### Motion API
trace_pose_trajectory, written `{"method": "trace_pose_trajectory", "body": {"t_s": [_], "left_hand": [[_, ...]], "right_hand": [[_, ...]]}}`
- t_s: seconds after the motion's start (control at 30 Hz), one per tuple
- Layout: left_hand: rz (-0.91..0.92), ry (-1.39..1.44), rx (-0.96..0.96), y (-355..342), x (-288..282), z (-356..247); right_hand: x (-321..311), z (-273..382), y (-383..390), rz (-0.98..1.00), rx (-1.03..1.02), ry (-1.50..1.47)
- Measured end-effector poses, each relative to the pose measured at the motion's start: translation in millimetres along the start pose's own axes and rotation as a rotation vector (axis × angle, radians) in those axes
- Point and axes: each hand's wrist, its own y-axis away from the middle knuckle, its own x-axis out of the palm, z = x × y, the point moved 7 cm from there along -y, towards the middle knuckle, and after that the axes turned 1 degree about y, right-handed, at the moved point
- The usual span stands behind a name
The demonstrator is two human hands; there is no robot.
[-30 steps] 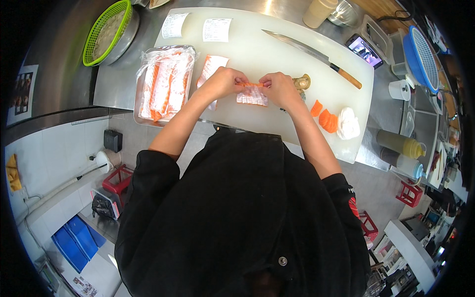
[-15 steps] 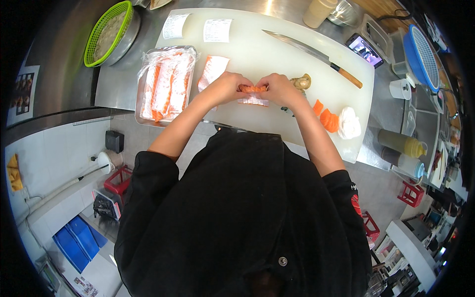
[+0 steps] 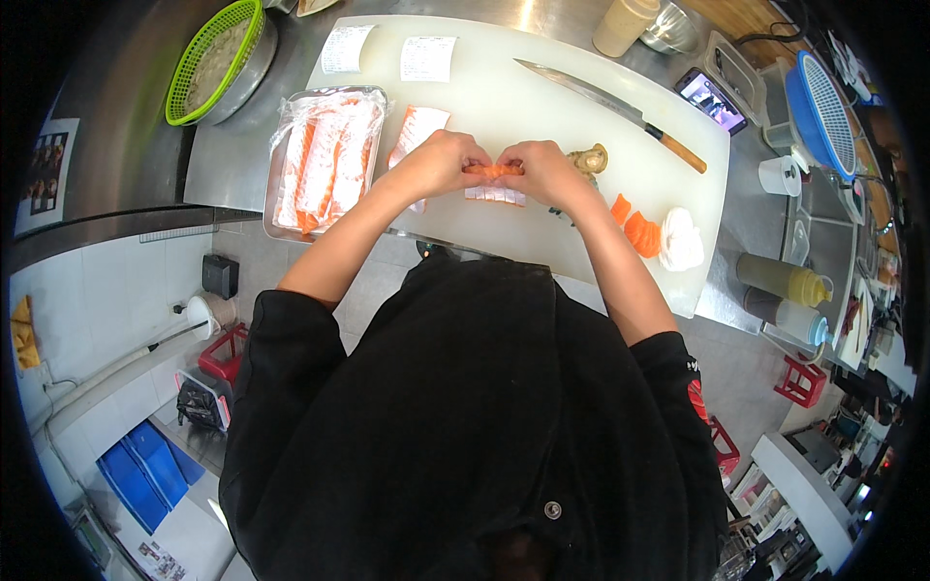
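Note:
My left hand [image 3: 446, 160] and my right hand [image 3: 542, 172] both pinch an orange piece of salmon [image 3: 494, 171], its upper part raised between their fingers over a pale, scored part [image 3: 494, 194]. It lies on a white cutting board [image 3: 494, 97]. Left of my left hand is another pale-and-orange salmon piece [image 3: 417, 136], partly behind that hand, and a metal tray [image 3: 271, 203] of long salmon strips under plastic film [image 3: 325, 145]. Right of my right hand are a brownish shell-like item [image 3: 587, 161], orange slices [image 3: 641, 234] and white folded material [image 3: 681, 239].
A long knife [image 3: 620, 108], blade leftward, and two paper slips [image 3: 426, 58] lie on the board. Around it are a phone [image 3: 710, 100], a green colander [image 3: 218, 44], a metal bowl [image 3: 668, 24], a blue basket [image 3: 821, 111] and squeeze bottles [image 3: 780, 281]. Red stools [image 3: 223, 349] stand below.
The salmon between my fingers has folded upward, showing more orange and less of the scored pale surface than a second ago. My hands have shifted only slightly.

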Motion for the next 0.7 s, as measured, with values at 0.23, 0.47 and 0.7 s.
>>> {"method": "trace_pose_trajectory", "body": {"t_s": [0.23,0.47,0.7], "left_hand": [[-0.274,0.026,0.194,16.5,-30.3,-31.2],[-0.426,0.068,0.187,62.7,44.0,-30.2],[-0.530,0.183,0.032,63.2,46.3,-11.2]], "right_hand": [[-34.9,29.8,28.5,-0.304,-0.185,0.023],[38.6,10.8,65.4,-0.323,-0.092,0.064],[32.0,7.9,64.5,-0.369,-0.148,-0.041]]}}
